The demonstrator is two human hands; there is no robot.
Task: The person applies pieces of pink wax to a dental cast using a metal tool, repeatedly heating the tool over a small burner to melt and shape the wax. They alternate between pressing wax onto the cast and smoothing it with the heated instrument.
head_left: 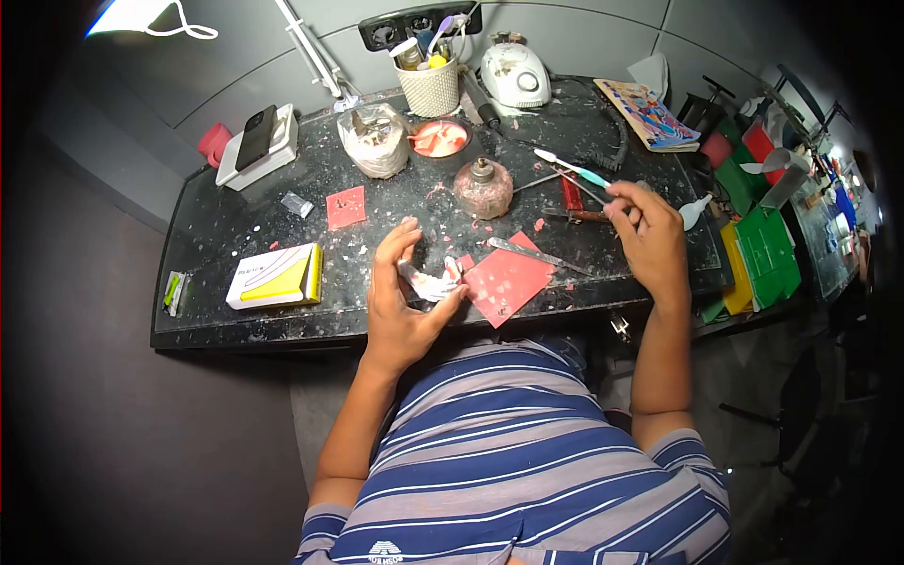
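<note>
My left hand (397, 297) is closed around a white dental cast (433, 284) with some pink on it, held over the desk's front edge. My right hand (650, 234) pinches the teal handle of a slim white-tipped toothbrush (573, 168), raised at the right. A thin metal rod runs just below the brush. Between the hands lies a pink wax sheet (508, 282), with a metal wax knife (539, 255) across its upper edge. Beyond them stands a round glass spirit lamp (483, 191) spattered with pink.
A yellow-and-white box (275, 277) and a smaller wax square (346, 207) lie left. Behind are a plastic-lined tub (375, 143), a dish of pink scraps (440, 138), a woven cup (429, 91) and a white control box (515, 75). A magazine (648, 115) lies back right.
</note>
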